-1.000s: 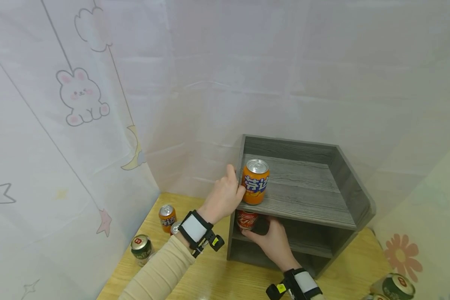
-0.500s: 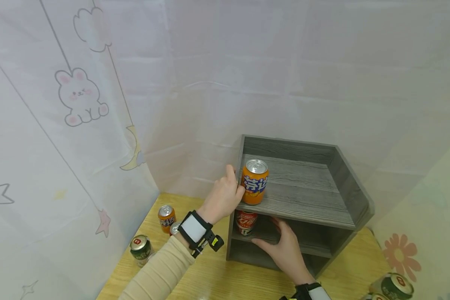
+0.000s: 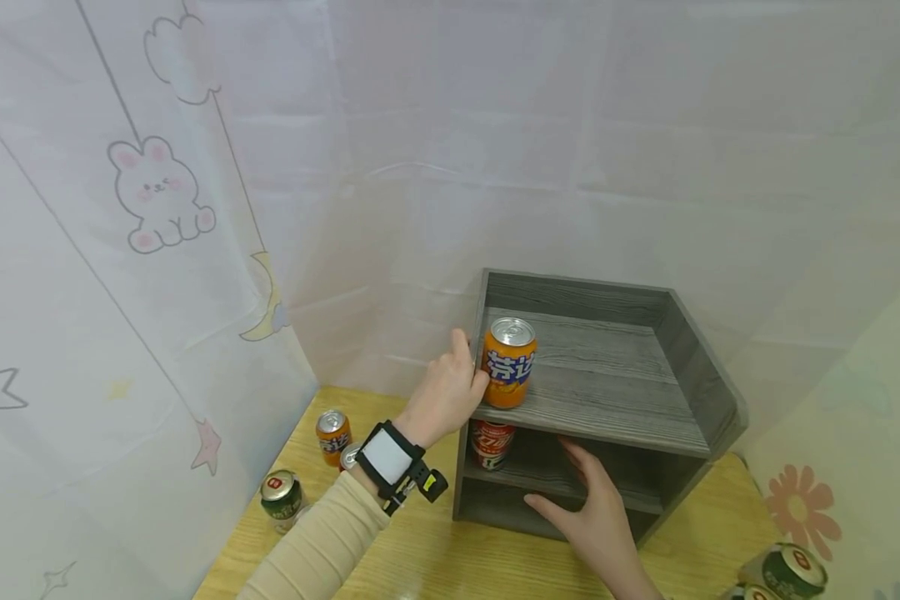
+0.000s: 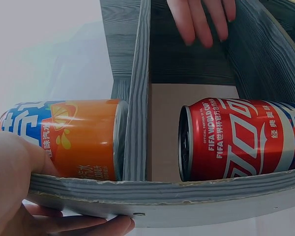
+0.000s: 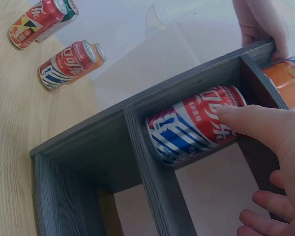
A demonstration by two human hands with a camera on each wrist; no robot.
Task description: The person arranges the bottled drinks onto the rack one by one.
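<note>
**Two cans on the shelf, my hands at its left end**

The grey wooden shelf [image 3: 607, 392] stands on the pale wood surface [image 3: 435, 558], its open front toward me. My left hand [image 3: 444, 392] grips the shelf's near left corner: the thumb lies along the top board and touches the side of the orange can [image 3: 509, 363], which stands upright at the top board's left front edge, while the other fingers [image 4: 83, 225] curl under the side panel. My right hand [image 3: 596, 512] is in front of the lower openings, fingers straight and relaxed, holding nothing. The red can [image 3: 492, 443] stands on the middle board at its far left end, directly below the orange can, left of my right fingertips and apart from them. On the surface left of the shelf are a second orange can [image 3: 333, 433] and a green can [image 3: 282, 497]. Another green can [image 3: 793, 572] lies near the right edge.
</note>
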